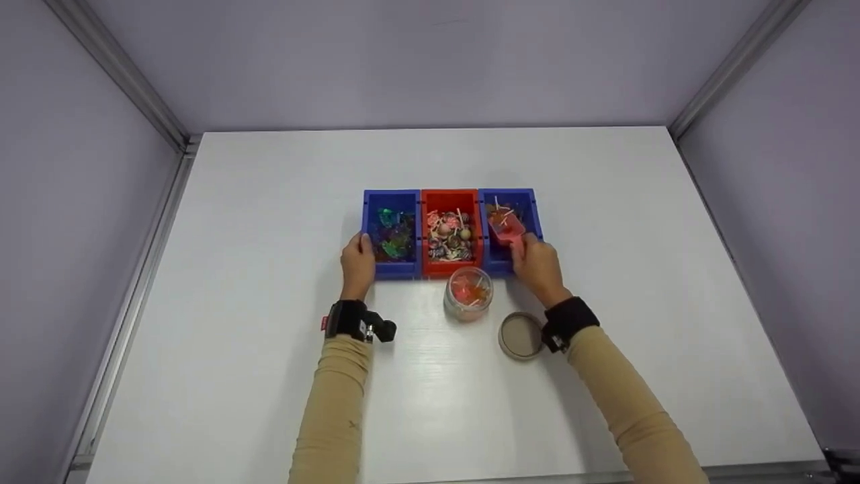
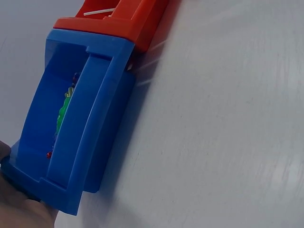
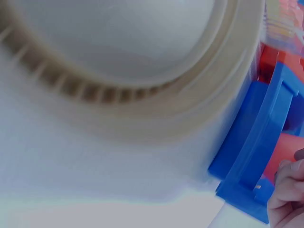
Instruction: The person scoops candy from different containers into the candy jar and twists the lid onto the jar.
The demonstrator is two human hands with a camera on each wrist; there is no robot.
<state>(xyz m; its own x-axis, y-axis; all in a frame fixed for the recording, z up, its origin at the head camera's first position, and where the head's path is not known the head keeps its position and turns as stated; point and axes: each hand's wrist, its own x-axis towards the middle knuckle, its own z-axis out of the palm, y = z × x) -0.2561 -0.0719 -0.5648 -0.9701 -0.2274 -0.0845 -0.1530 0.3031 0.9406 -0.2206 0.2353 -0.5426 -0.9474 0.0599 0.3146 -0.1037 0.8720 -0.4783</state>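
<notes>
My right hand (image 1: pixel 541 267) grips the handle of a pink scoop (image 1: pixel 508 232) inside the right blue bin (image 1: pixel 494 267). Orange pieces with white sticks, apparently lollipops (image 1: pixel 498 214), lie in and around the scoop. My left hand (image 1: pixel 358 265) holds the outer side of the left blue bin (image 1: pixel 396 270), thumb over the rim; the left wrist view shows fingers beneath that rim (image 2: pixel 33 183). Green and dark shiny pieces (image 1: pixel 395 242) fill part of this bin. In front of the bins stands a clear jar (image 1: pixel 468 308) with pink and orange pieces inside.
Between the blue bins sits a red bin (image 1: pixel 443 269) of mixed lollipops (image 1: pixel 449 235). A round beige-rimmed lid (image 1: pixel 521 336) lies right of the jar, close under my right wrist. Walls enclose the white table (image 1: pixel 282 202) at the back and sides.
</notes>
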